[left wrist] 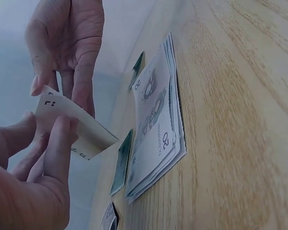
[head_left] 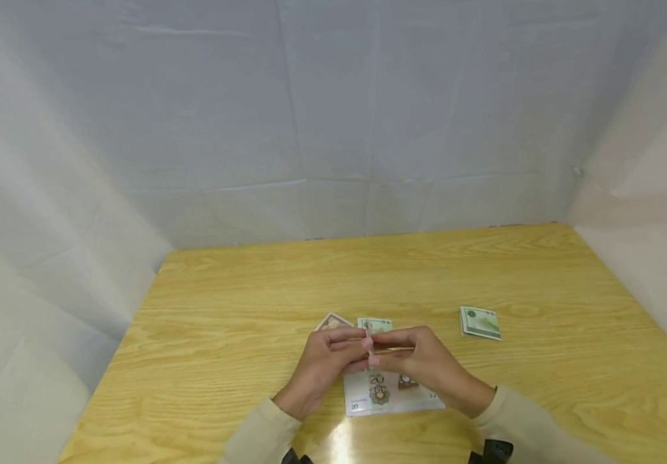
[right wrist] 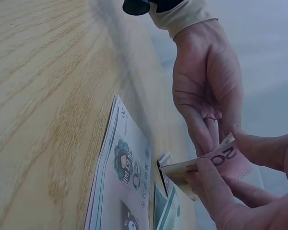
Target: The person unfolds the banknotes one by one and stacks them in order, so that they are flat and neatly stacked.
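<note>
Between my two hands is a small folded banknote (head_left: 370, 334), raised above the table. My left hand (head_left: 320, 364) pinches its left side with thumb and fingers. From the other side my right hand (head_left: 433, 368) pinches it too. A printed 20 shows on the folded note (right wrist: 209, 165) in the right wrist view. Under the hands lies a stack of flat banknotes (head_left: 362, 401) marked 20, partly covered in the head view. Its layered edges show on the stack (left wrist: 153, 127) in the left wrist view.
Just beyond my hands lie a folded green banknote (head_left: 376, 323) and a brownish folded one (head_left: 333, 321), both partly hidden. Another folded green banknote (head_left: 480, 323) lies to the right. The wooden table (head_left: 223, 322) is enclosed by pale sheets (head_left: 333, 116) at back and sides.
</note>
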Available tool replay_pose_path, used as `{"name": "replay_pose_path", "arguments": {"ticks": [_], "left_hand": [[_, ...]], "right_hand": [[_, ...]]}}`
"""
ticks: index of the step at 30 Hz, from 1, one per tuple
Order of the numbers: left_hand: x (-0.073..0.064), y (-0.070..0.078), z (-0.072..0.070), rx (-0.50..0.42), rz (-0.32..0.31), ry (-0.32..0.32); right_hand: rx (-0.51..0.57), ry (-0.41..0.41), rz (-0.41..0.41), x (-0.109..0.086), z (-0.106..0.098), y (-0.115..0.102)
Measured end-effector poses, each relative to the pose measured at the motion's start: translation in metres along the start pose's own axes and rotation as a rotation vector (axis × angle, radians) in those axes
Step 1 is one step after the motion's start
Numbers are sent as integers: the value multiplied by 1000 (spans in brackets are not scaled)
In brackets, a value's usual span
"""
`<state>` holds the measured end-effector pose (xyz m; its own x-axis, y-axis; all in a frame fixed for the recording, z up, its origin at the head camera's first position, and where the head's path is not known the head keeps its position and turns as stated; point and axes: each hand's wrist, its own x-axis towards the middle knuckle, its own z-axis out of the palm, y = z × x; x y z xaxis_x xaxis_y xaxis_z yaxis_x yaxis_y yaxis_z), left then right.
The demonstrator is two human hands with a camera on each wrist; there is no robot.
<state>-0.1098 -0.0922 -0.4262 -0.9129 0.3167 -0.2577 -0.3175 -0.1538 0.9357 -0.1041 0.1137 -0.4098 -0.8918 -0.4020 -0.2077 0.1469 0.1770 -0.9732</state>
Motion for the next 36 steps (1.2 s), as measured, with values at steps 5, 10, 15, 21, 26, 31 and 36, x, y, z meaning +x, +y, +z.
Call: {"name": "replay_pose_path", "arguments": {"ticks": [5,10,15,21,26,31,36], "left_hand": [[-2,2,-2,28,3,-15],[-7,7,-1,93,-3,25],[-10,9,1,121,9,88],[-13,7,-4,166,30,131],[-16,5,-9,219,14,145],[-18,1,-12,236,-10,121],[-18,-5,-15,258,-40,88]], "right_hand": [[16,-2,38,-3,-4,-6],[76,-1,53,-4,-11,-5],[75,41,53,-8,-20,-3],[-9,132,107,-15,-31,-2],[-60,150,148,-20,-40,2],[-96,138,186,-22,-46,8],[-131,153,216,-21,-48,15]]}}
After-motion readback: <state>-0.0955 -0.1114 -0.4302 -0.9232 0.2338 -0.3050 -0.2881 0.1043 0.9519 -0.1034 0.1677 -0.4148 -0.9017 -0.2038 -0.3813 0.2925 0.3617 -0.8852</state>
